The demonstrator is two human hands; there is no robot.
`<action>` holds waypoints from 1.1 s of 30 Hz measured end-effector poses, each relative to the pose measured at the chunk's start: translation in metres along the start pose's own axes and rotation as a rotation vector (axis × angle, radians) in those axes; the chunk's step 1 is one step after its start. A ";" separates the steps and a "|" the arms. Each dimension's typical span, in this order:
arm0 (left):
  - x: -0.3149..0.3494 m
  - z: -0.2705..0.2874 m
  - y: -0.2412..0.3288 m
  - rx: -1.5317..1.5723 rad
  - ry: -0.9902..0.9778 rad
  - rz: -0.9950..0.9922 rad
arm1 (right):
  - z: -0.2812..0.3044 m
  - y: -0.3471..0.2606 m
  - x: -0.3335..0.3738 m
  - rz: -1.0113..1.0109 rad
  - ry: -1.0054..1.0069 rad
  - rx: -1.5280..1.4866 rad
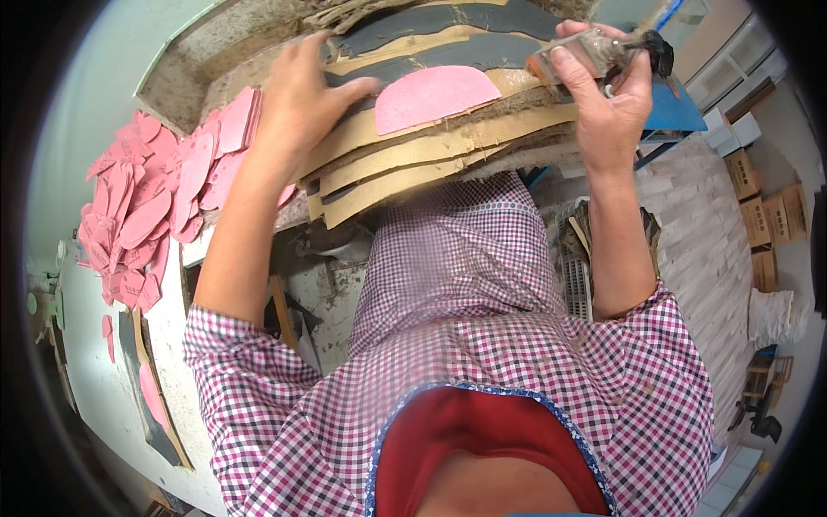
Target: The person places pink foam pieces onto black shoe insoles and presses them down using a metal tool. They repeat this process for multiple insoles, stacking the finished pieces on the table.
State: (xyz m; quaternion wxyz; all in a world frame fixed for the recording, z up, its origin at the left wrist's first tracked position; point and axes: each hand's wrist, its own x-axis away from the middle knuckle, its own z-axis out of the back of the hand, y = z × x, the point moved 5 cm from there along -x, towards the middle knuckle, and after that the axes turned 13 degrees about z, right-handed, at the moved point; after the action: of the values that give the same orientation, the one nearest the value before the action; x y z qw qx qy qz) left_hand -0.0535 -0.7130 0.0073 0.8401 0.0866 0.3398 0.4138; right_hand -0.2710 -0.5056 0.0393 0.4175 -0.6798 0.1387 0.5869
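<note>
A pink half-moon piece (pixel 438 97) lies on stacked tan and dark grey sheets (pixel 413 162) with ragged edges. My left hand (pixel 301 96), a little blurred, is open over the left end of the stack. Its thumb points at the pink piece's left edge; I cannot tell whether it touches. My right hand (pixel 607 99) is closed round a hand-held tool (pixel 586 53) with a clear or metallic body, an orange end and a black knob. It is held up just right of the pink piece, apart from it.
A big heap of pink sole-shaped pieces (pixel 142 194) covers the white table (pixel 95 345) at left. A dark strip (pixel 146 388) lies nearer on it. A blue stand (pixel 672 110) is at right. Beyond the floor are cardboard boxes (pixel 771 215). A crate (pixel 575 274) of offcuts stands below my right forearm.
</note>
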 end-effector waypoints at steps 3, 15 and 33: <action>0.014 0.010 -0.054 0.243 -0.218 0.336 | -0.016 0.002 0.006 -0.038 -0.033 -0.071; 0.027 0.034 -0.042 0.591 -0.601 0.528 | -0.104 -0.025 0.021 -0.057 -0.096 -0.414; 0.057 0.042 -0.028 0.751 -0.395 0.408 | -0.014 0.016 -0.031 0.048 0.015 -0.177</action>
State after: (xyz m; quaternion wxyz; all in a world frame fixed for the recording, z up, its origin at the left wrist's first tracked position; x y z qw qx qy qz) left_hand 0.0156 -0.6819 -0.0010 0.7007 0.5266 0.2754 0.3947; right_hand -0.2814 -0.5350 0.0605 0.3405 -0.7148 0.1057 0.6017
